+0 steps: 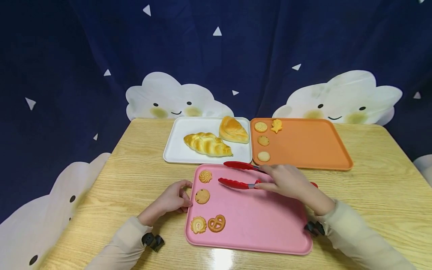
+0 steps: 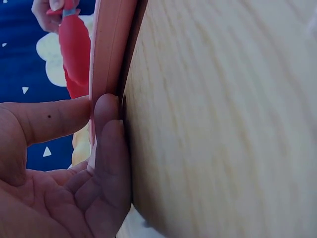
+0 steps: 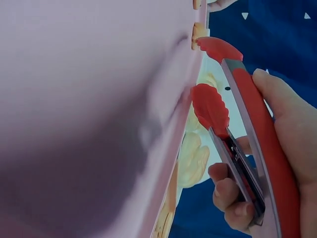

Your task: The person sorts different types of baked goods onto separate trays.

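My right hand (image 1: 287,182) grips a pair of red tongs (image 3: 270,148), whose red tips are spread apart above the pink tray (image 1: 253,221) with nothing between them. At the tray's left edge, my left hand (image 1: 174,197) pinches the rim; in the left wrist view the thumb (image 2: 54,119) is on one side and the fingers (image 2: 109,148) on the other. Along the left part of the pink tray lie a swirl cookie (image 1: 205,176), a round cookie (image 1: 202,196), a flower-edged cookie (image 1: 198,225) and a pretzel cookie (image 1: 216,223).
Behind stands a white tray (image 1: 173,150) with a braided bread (image 1: 207,144) and a bread wedge (image 1: 233,130). Beside it, an orange tray (image 1: 310,144) bears several cookies, among them a pale round one (image 1: 263,156). All rest on a wooden table (image 1: 145,157) before a dark blue curtain (image 1: 236,56).
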### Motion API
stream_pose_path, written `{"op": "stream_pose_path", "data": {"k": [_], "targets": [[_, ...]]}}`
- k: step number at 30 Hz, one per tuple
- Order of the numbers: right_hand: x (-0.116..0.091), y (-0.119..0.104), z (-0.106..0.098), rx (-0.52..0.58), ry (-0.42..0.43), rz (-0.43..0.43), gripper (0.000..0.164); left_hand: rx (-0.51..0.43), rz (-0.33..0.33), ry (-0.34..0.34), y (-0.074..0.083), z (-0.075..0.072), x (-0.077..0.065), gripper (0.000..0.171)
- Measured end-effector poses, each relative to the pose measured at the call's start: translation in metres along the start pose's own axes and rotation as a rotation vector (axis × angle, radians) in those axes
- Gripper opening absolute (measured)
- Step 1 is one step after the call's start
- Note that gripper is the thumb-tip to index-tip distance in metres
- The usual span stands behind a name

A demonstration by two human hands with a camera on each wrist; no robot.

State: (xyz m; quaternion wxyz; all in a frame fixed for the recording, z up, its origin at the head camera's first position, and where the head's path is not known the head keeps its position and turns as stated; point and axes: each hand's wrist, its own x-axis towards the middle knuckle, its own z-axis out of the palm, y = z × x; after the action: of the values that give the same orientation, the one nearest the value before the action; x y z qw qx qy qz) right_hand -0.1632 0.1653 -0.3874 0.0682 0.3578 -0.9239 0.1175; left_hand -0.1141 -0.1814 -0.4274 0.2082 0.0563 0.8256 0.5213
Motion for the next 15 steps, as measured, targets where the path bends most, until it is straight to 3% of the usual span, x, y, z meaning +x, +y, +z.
{"op": "stream_pose_path", "data": {"k": [15], "targets": [[0.024, -0.017, 0.008, -0.003, -0.112, 0.01, 0.066, -0.024, 0.003, -0.007, 0.003, 0.0, -0.001, 0.046]]}}
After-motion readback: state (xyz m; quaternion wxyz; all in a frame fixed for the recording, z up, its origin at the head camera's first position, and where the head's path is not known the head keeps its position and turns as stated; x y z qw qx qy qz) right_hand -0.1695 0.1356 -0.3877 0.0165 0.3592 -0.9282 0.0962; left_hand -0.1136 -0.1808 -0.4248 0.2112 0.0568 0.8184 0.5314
